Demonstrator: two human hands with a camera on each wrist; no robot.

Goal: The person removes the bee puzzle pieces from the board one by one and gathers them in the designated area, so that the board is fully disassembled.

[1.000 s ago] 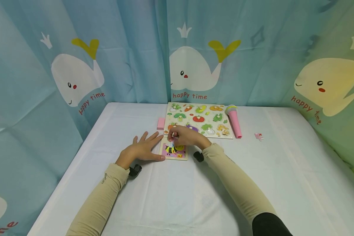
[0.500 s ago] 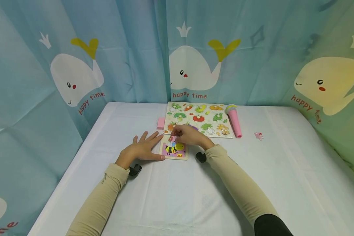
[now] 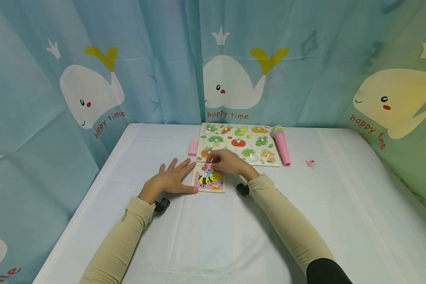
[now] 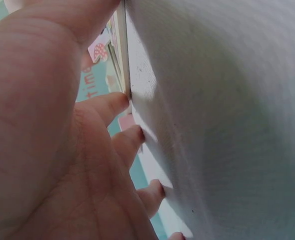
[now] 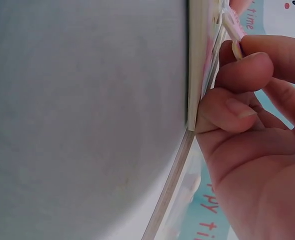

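A small square jigsaw puzzle (image 3: 210, 181) with a yellow-and-black bee on pink lies flat on the table in the head view. My right hand (image 3: 228, 161) pinches a pink puzzle piece (image 3: 208, 167) over its upper part. The piece is tilted in the right wrist view, between thumb and fingers, and its red spotted print (image 4: 100, 51) shows in the left wrist view. My left hand (image 3: 170, 178) lies spread at the puzzle's left side, thumb and index fingertip right at the frame's edge. Another pink puzzle piece (image 3: 311, 163) lies alone to the right.
Behind the puzzle lies a larger vegetable peg board (image 3: 238, 134), partly covered by my right hand. A pink toy microphone (image 3: 282, 148) rests along its right side, and a pink block (image 3: 193, 148) sits at its left. A whale-print curtain (image 3: 163, 79) encloses the table.
My right hand has shifted slightly to the right and tipped, so more of the pinched piece shows above the bee. The left hand stays put.
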